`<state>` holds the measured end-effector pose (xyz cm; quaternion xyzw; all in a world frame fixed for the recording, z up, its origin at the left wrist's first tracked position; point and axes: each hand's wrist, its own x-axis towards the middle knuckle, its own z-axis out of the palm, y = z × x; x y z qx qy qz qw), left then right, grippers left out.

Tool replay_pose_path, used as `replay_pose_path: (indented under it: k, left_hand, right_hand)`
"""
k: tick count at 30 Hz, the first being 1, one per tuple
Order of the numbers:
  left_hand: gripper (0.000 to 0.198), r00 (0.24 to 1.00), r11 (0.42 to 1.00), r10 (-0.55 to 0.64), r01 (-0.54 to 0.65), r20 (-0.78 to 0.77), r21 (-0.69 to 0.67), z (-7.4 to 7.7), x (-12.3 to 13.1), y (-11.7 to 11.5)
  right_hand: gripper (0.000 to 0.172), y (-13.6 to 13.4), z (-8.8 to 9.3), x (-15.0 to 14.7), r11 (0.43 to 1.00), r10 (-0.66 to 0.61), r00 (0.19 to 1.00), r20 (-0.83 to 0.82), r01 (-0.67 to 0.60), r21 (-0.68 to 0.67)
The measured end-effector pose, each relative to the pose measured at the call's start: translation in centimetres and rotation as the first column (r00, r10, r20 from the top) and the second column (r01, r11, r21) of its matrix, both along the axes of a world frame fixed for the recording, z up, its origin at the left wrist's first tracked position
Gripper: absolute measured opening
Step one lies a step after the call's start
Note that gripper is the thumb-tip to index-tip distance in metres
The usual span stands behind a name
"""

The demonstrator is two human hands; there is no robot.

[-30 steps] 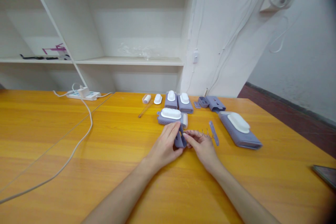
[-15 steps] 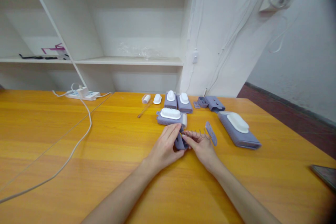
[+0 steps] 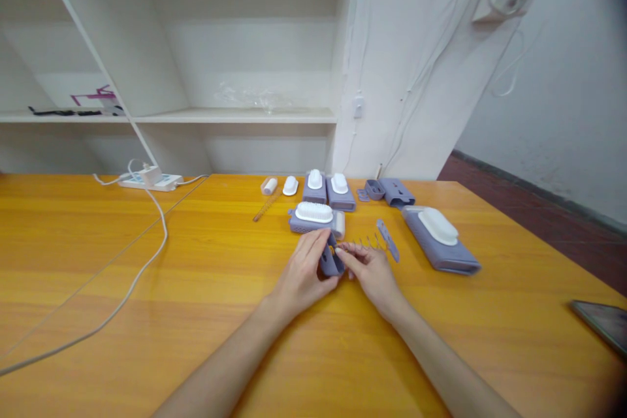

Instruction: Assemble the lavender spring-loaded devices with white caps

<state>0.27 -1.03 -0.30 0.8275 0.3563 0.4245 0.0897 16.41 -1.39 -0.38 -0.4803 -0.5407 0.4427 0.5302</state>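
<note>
My left hand (image 3: 301,268) grips a small grey-purple plastic housing (image 3: 331,264) just above the table. At the housing's right side, my right hand (image 3: 375,274) pinches the near end of a coiled metal spring (image 3: 368,241). The spring stretches out to the right, and a flat grey-purple plate (image 3: 388,240) is at its far end. My right fingertips touch or nearly touch the housing's opening; the exact contact is hidden. Right behind my left hand lies a grey-purple case with a white bristled brush top (image 3: 314,211).
Two cases with white tops (image 3: 314,179) stand farther back, near a white oval piece (image 3: 290,185) and a loose spring (image 3: 266,205). A larger case (image 3: 441,238) lies to the right. A phone-like slab (image 3: 600,320) is at the right edge; a cable (image 3: 142,271) crosses the left.
The view has shifted slightly. The plate on the spring's end has turned and now shows narrower. Both hands keep their hold on the housing and spring.
</note>
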Motion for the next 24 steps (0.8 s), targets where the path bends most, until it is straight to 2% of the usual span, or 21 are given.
replay_pose_path:
  k: [5, 11, 17, 21, 24]
  left_hand:
    - [0.073, 0.996, 0.998, 0.057, -0.054, 0.062, -0.044, 0.1, 0.35, 0.2]
    - [0.071, 0.995, 0.999, 0.033, -0.032, 0.093, -0.01, 0.08, 0.41, 0.1]
    - [0.066, 0.986, 0.998, 0.068, -0.066, 0.152, -0.021, 0.36, 0.45, 0.16]
    - [0.045, 0.949, 0.978, 0.21, -0.205, 0.235, -0.048, 0.7, 0.36, 0.36]
    - [0.031, 0.89, 0.936, 0.353, -0.337, 0.289, -0.104, 0.86, 0.01, 0.76]
  right_hand:
    - [0.03, -0.02, 0.0, -0.28, 0.999, -0.037, 0.992, -0.121, 0.037, -0.002]
    - [0.035, -0.34, 0.44, -0.11, 1.0, 0.003, 0.994, -0.112, -0.003, 0.004]
    - [0.041, -0.52, 0.45, 0.09, 0.999, -0.03, 0.996, -0.086, 0.031, 0.021]
    - [0.042, -0.67, 0.35, 0.15, 0.998, -0.05, 0.996, -0.074, 0.052, 0.03]
    - [0.04, -0.8, 0.26, 0.07, 0.993, -0.08, 0.997, -0.019, 0.081, 0.086]
